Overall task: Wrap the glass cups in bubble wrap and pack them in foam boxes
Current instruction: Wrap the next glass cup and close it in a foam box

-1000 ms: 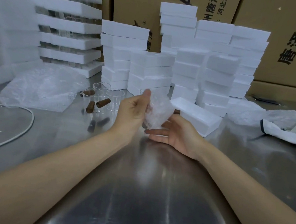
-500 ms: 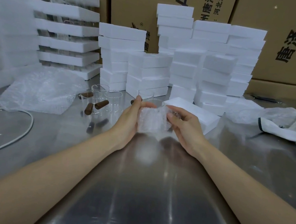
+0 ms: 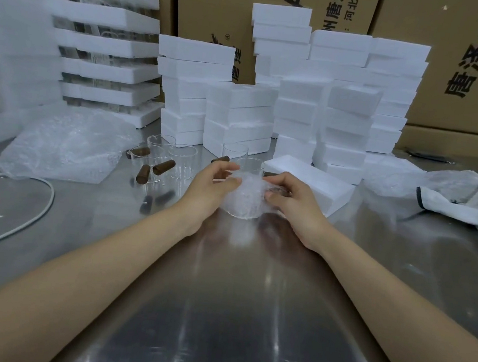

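**A:** Two hands on it, then?

**B:** Both. The left hand [image 3: 216,187] and the right hand [image 3: 292,199] curl their fingers round a crinkly clear sheet of bubble wrap [image 3: 248,195]. Their thumbs pinch it over a small clear glass cup [image 3: 243,214], which stands between them on the brushed steel table [image 3: 232,313]

**A:** What could spoil it?

**B:** The wrap looks springy to me, so if either pinch eases it likely unfurls. The steel seems slick too. A sideways push might skate the cup into the unwrapped glass cups [image 3: 181,160] with stubby brown handles, near the left wrist, and glass on glass chips

**A:** And the box?

**B:** A flat white foam box [image 3: 311,182] lies just beyond the right hand; whether they touch, I can't tell. If the folds end up bulky, the bundle may not seat inside

**A:** The rest of the bench?

**B:** It's shiny and mirrors both forearms. A white cable [image 3: 26,214] loops at the far left, with a loose heap of bubble wrap sheets [image 3: 68,142] beyond it. A crumpled white cloth [image 3: 465,201] sits off to the right. Further back rise stacks of white foam boxes [image 3: 298,113], then brown cardboard cartons [image 3: 453,94] printed in black
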`<state>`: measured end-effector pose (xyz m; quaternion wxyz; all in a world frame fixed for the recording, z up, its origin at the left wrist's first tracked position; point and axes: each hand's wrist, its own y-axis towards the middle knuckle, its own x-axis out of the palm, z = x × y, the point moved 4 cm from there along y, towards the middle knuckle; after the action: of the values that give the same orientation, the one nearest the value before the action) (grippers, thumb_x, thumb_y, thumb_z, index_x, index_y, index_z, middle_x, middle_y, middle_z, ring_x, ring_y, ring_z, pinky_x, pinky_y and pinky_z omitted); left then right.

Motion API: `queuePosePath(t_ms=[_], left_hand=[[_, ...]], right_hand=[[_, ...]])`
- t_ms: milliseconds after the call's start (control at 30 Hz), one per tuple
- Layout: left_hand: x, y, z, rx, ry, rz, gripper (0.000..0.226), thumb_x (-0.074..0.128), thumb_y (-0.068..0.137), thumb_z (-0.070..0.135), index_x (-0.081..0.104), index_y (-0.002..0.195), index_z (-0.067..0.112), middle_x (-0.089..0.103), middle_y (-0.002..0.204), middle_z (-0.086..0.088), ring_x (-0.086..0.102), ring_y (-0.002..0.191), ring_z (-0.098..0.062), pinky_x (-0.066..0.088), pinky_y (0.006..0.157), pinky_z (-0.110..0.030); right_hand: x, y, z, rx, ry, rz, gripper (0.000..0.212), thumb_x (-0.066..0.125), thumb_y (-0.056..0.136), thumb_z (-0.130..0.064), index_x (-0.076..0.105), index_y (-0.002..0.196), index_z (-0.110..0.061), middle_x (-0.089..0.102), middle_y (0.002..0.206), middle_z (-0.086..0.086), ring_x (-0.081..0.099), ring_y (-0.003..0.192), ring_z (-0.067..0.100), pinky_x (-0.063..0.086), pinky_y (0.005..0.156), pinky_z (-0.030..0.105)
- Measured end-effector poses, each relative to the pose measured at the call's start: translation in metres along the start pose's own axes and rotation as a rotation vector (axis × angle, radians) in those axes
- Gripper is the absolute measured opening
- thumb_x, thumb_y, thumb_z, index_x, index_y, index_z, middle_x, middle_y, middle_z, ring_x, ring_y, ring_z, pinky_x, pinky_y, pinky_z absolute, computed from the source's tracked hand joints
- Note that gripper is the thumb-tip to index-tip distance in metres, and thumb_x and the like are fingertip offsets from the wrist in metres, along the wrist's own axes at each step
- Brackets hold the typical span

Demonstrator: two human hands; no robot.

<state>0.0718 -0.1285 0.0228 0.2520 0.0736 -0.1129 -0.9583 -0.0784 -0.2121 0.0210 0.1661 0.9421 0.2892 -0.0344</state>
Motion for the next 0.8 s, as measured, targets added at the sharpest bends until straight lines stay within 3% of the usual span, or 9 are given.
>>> queuePosePath(t_ms=[100,200,300,367,400,467,600,700,800], left_hand=[[0.000,0.001,0.005,0.029,0.090,0.078,0.022,0.056,0.088,0.006,0.066,0.088,0.026,0.059,0.110,0.002,0.053,0.076,-0.006,0.043,0.063,-0.010],[0.004,0.000,0.008,0.068,0.181,0.127,0.026,0.057,0.084,0.004,0.064,0.077,0.027,0.053,0.096,0.001,0.047,0.067,-0.006,0.035,0.056,-0.004],[0.005,-0.006,0.013,0.272,0.333,0.149,0.019,0.059,0.085,0.005,0.065,0.082,0.023,0.046,0.096,0.006,0.049,0.085,-0.005,0.033,0.074,-0.002],[0.005,-0.010,0.016,0.448,0.504,0.102,0.006,0.061,0.091,0.015,0.067,0.088,0.014,0.051,0.097,0.004,0.049,0.096,-0.014,0.036,0.085,-0.014],[0.007,-0.011,0.017,0.523,0.624,0.064,0.013,0.061,0.092,0.022,0.068,0.090,0.011,0.056,0.098,0.000,0.050,0.100,-0.018,0.038,0.089,-0.024],[0.013,-0.011,0.014,0.611,0.834,-0.019,0.029,0.061,0.091,0.036,0.071,0.096,0.009,0.065,0.107,-0.001,0.050,0.111,-0.023,0.036,0.097,-0.036],[0.019,-0.008,0.015,0.631,0.881,-0.107,0.040,0.063,0.085,0.050,0.071,0.106,0.016,0.067,0.114,0.005,0.043,0.128,-0.014,0.016,0.094,-0.015],[0.014,-0.002,0.014,0.590,0.874,-0.144,0.039,0.065,0.083,0.050,0.072,0.095,0.014,0.066,0.116,-0.002,0.041,0.130,-0.013,0.024,0.090,-0.018],[0.015,-0.004,0.015,0.599,0.937,-0.172,0.054,0.046,0.087,0.056,0.069,0.090,0.007,0.068,0.101,-0.003,0.047,0.121,-0.017,0.033,0.091,-0.025]], right_hand=[[0.000,-0.002,-0.007,-0.158,-0.227,0.058,0.026,0.060,0.086,0.003,0.065,0.093,-0.021,0.062,0.093,-0.008,0.057,0.085,0.004,0.045,0.080,0.021],[0.009,-0.008,-0.017,-0.448,-0.508,0.099,0.032,0.057,0.078,0.011,0.068,0.100,-0.010,0.057,0.101,0.001,0.053,0.097,0.012,0.045,0.084,0.017],[0.013,-0.008,-0.020,-0.490,-0.519,0.087,0.029,0.054,0.074,0.015,0.067,0.089,-0.006,0.054,0.097,0.003,0.055,0.092,0.014,0.044,0.082,0.009],[0.011,-0.007,-0.020,-0.499,-0.577,0.122,0.026,0.055,0.073,0.014,0.067,0.086,-0.006,0.055,0.094,0.003,0.053,0.093,0.019,0.039,0.078,0.004],[0.010,-0.006,-0.020,-0.521,-0.619,0.128,0.024,0.057,0.073,0.014,0.067,0.085,-0.005,0.057,0.095,0.005,0.053,0.095,0.021,0.037,0.078,0.003],[0.011,-0.006,-0.020,-0.548,-0.689,0.105,0.021,0.060,0.073,0.013,0.067,0.086,-0.002,0.062,0.100,0.009,0.054,0.098,0.024,0.039,0.082,0.009],[0.017,-0.004,-0.019,-0.476,-0.747,-0.019,0.026,0.057,0.067,0.011,0.062,0.085,-0.007,0.060,0.088,0.004,0.052,0.092,0.024,0.041,0.075,0.029],[0.022,0.000,-0.016,-0.392,-0.895,-0.090,0.025,0.054,0.068,0.000,0.047,0.082,-0.020,0.050,0.084,-0.003,0.048,0.089,0.023,0.038,0.067,0.032],[0.030,0.003,-0.020,-0.355,-0.955,-0.127,0.014,0.051,0.068,-0.018,0.041,0.077,-0.020,0.049,0.074,-0.002,0.047,0.079,0.024,0.033,0.060,0.032]])
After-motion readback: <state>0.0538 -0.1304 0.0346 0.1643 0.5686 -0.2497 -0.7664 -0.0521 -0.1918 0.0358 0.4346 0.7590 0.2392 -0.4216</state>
